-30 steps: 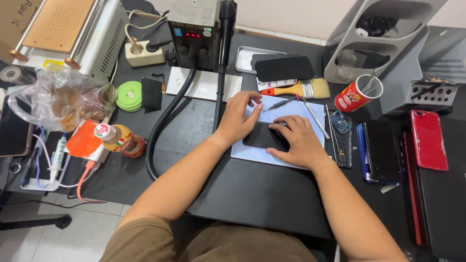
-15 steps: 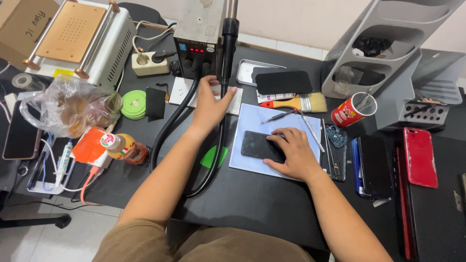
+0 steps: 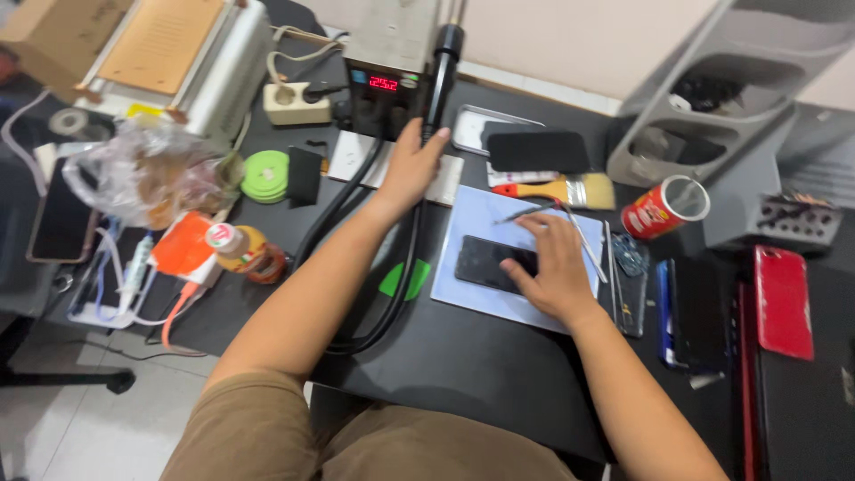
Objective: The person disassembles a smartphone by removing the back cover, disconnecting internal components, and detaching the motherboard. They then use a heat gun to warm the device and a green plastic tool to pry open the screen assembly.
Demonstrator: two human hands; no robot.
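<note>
While the person's lap fills the bottom of the frame, both forearms stretch up over a black table [image 3: 481, 374]. Right of centre, the right hand [image 3: 550, 272] lies palm down with fingers spread loosely, pressing on the right end of a dark phone [image 3: 485, 264] that rests flat on a pale blue mat [image 3: 463, 298]. A green patch [image 3: 405, 278] sits just left of the mat, beside a thick black hose [image 3: 405, 267] looping across the table. Further up, the left hand [image 3: 411, 165] is curled around the black handle of the hot-air wand [image 3: 438, 71], which stands upright against the grey station [image 3: 385, 85] with a red lit display, at the upper centre of the frame. Right of that hand lie a dark cloth [image 3: 538, 151] and a brush [image 3: 557, 190] with a red and yellow handle; a red can [image 3: 663, 207] stands further right. At the far right edge rests a red phone back [image 3: 782, 301]. At middle left sits a crumpled plastic bag [image 3: 142, 178], with green tape rolls [image 3: 265, 175] beside it.
</note>
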